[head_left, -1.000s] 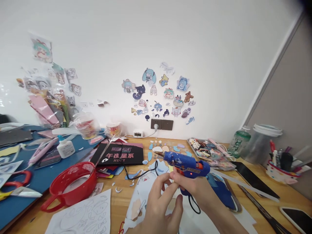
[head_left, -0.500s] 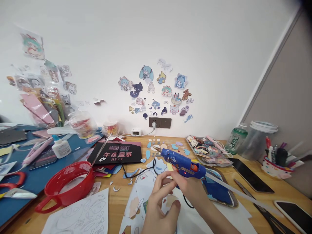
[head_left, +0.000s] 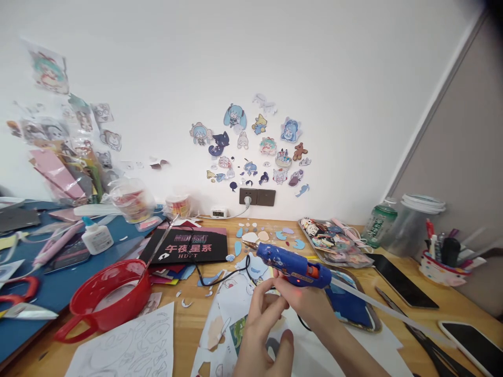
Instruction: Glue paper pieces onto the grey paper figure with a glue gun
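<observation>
A blue hot glue gun point(head_left: 288, 263) is held level in my right hand point(head_left: 304, 301), its metal nozzle pointing left and a long white glue stick point(head_left: 373, 301) trailing out of its back. My right fingers are closed at the gun's underside; its handle is mostly hidden. My left hand point(head_left: 267, 330) is just to the left, fingers bent, with fingertips meeting my right fingers below the gun. The left thumb stands apart, and I see nothing held there. Under both hands lie white paper sheets point(head_left: 310, 348) and a cut-up printed sheet point(head_left: 220, 309).
A red mug point(head_left: 110, 314) and a drawn-on sheet point(head_left: 129, 345) are at left, near red-handled scissors point(head_left: 23, 301) and a glue bottle point(head_left: 97, 238). A black folder point(head_left: 188, 248) lies behind. Right: phones point(head_left: 406, 283), black scissors point(head_left: 424, 340), a pen holder point(head_left: 444, 267).
The view has shifted very slightly. My left hand has moved a little lower and to the right, and a green printed piece shows more beside it. The glue gun stays in my right hand.
</observation>
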Available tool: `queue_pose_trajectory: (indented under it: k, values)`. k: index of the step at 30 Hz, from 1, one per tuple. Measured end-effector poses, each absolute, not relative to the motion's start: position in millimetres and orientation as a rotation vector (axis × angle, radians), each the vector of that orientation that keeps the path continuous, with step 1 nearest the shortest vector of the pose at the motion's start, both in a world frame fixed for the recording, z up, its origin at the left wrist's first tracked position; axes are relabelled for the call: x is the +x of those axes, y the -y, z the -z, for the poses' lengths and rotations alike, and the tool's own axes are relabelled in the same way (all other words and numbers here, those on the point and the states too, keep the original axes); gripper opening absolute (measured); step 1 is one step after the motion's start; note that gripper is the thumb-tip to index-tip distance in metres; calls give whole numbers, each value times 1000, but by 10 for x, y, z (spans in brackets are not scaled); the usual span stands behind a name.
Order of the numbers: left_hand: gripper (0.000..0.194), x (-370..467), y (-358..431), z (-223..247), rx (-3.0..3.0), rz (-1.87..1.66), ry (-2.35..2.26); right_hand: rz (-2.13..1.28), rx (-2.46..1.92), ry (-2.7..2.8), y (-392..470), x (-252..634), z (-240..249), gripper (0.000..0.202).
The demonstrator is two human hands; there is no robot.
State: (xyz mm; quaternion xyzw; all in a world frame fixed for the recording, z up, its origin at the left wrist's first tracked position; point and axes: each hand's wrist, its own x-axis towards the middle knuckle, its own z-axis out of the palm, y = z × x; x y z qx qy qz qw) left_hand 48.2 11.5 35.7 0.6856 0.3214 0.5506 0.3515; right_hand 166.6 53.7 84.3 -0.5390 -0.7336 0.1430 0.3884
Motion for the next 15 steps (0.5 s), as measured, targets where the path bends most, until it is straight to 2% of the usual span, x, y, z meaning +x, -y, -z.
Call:
queue_pose_trajectory:
  k: [6,11,15]
  values:
    - [54,479,-75,-348,1863,-1410,-827,-261,-1327,1799,-448,1621,-859,22]
    - [53,456,-3,-382,1915,-1378,-849,-50,-1192,1708,-412,1625,-782,13]
    - [55,448,41,-417,1967,-1355,-860,-125,-1159,1692,-396,1632,-737,16]
